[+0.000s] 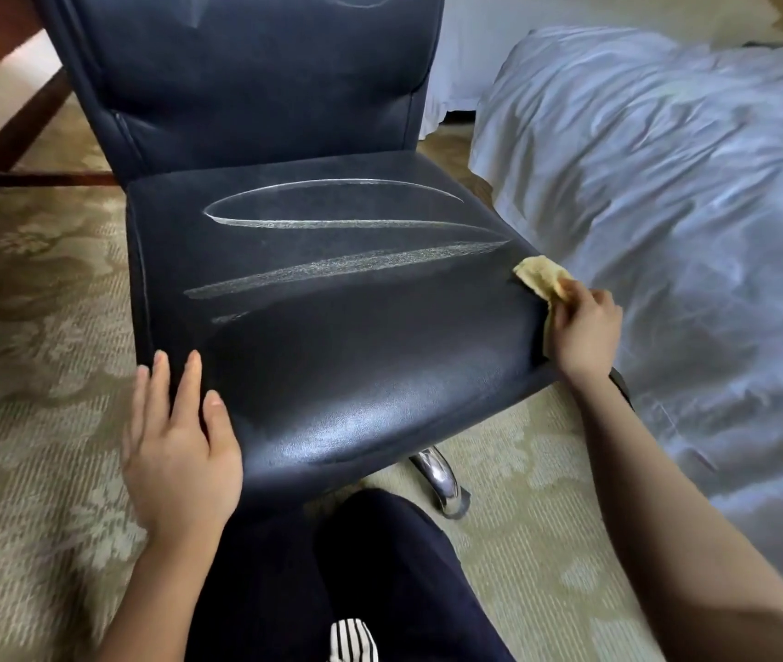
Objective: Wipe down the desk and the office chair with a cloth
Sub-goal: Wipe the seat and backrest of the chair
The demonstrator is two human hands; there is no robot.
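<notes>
The chair [332, 327] seat is being wiped. The yellow cloth [542, 279] is gripped in the right hand [585, 332] at the seat's right edge, next to the bed [666, 207]. The left hand [179, 437] is laid flat, fingers straight, on the near left corner to steady the chair. Pale streaks [332, 222] are seen across the far half of the seat. Overlapping passes should be made over them, with the cloth kept flat and pressure even. The seat should be kept braced so it does not swivel.
</notes>
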